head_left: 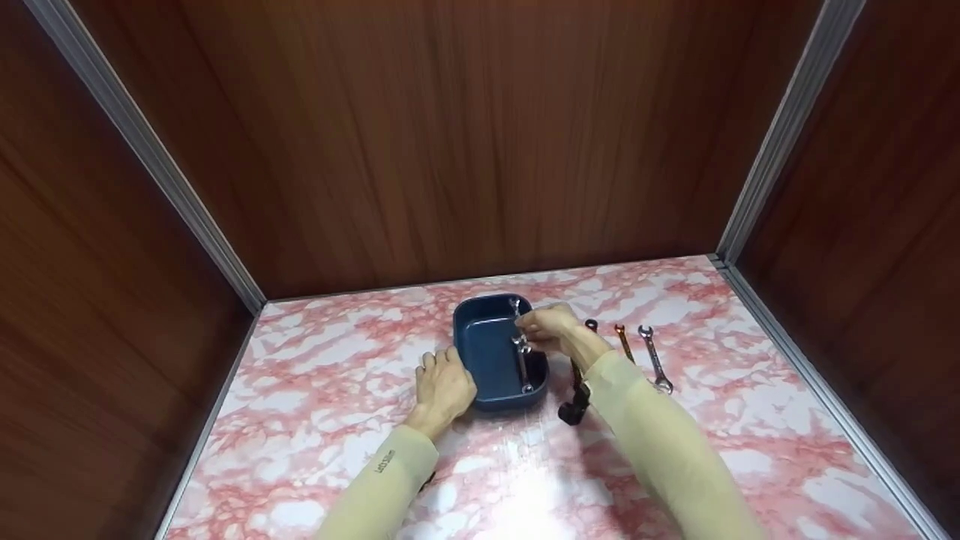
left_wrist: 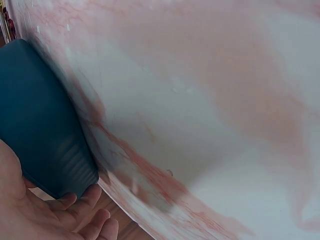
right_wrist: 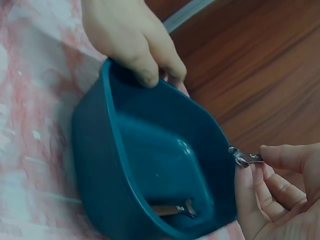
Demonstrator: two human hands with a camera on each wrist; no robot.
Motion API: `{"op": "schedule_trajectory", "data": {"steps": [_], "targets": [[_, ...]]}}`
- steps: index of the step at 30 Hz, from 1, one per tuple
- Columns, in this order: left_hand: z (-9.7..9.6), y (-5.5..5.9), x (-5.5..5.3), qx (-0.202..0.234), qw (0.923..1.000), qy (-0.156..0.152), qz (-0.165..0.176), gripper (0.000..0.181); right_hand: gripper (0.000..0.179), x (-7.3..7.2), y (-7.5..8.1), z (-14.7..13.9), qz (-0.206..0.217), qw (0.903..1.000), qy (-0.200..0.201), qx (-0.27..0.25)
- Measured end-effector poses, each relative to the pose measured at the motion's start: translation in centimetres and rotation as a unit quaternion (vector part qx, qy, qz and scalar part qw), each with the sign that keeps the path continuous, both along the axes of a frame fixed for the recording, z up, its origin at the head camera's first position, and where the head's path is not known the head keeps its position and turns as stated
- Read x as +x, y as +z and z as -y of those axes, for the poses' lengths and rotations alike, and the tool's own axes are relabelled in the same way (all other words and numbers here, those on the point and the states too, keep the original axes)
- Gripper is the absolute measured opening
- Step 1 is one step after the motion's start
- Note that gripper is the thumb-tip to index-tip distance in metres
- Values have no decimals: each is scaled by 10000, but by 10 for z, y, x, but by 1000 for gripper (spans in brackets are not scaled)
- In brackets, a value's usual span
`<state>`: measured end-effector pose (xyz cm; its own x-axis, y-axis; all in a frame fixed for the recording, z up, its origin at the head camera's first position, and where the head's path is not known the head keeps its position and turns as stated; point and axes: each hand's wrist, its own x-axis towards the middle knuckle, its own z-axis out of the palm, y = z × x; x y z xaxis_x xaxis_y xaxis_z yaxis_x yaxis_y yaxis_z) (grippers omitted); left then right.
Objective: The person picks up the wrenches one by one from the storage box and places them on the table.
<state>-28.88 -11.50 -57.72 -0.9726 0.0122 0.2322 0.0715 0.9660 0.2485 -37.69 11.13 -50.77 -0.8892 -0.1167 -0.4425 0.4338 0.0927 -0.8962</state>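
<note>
My left hand (head_left: pixel 445 384) grips the left rim of a deep blue plastic tub (head_left: pixel 491 401). In the left wrist view its fingers (left_wrist: pixel 87 197) lie by the tub's outer wall (left_wrist: pixel 45 115). Over the tub's right side, my right hand (head_left: pixel 556 328) pinches a small silver wrench between thumb and fingers. The right wrist view shows the open end of this wrench (right_wrist: pixel 242 157) pointing out over the rim. Another silver wrench (head_left: pixel 523 371) lies inside the tub along its right side.
Right of the tub, a silver wrench (head_left: pixel 655 360) and a gold-coloured wrench (head_left: pixel 624 339) lie on the red-and-white marbled table (head_left: pixel 322 375). A dark ring-shaped end (head_left: pixel 591 325) shows beside my right wrist. Brown wood-look panels (head_left: pixel 450 150) enclose the back and both sides.
</note>
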Motion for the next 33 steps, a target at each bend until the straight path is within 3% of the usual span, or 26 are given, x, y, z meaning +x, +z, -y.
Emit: {"op": "schedule_trajectory", "data": {"steps": [6, 10, 14, 18, 33], "targets": [[1, 1, -1, -13, 10000, 34, 15, 30, 21, -3, 2, -21, -98, 9998, -32, 192], [1, 1, -1, 8, 10000, 36, 15, 30, 4, -6, 0, -36, -132, 9997, -78, 181], [2, 0, -2, 22, 10000, 42, 40, 30, 11, -7, -3, -51, -47, 9998, -193, -1], [2, 0, -3, 62, 9999, 47, 125, 32, 6, -8, -5, -67, 22, 9995, -298, -110], [0, 0, -2, 118, 9997, 32, 222, 32, 2, -4, -20, -124, 70, 9976, -621, 299]]}}
